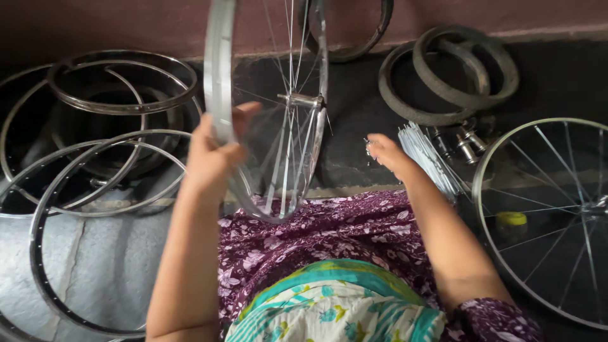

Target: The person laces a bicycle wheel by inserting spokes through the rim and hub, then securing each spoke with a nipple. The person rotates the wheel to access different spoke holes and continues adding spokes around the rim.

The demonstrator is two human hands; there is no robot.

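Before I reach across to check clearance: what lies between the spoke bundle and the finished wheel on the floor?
In the head view, a few metal hubs lie between the spoke bundle and the finished wheel.

Shiny metal wheel rim (220,76), matt black rubber tyres (456,76), floral cloth (354,228)

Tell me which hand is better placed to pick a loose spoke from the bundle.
Right. The right hand hovers beside the spoke bundle, while the left hand grips the wheel rim, holding it upright.
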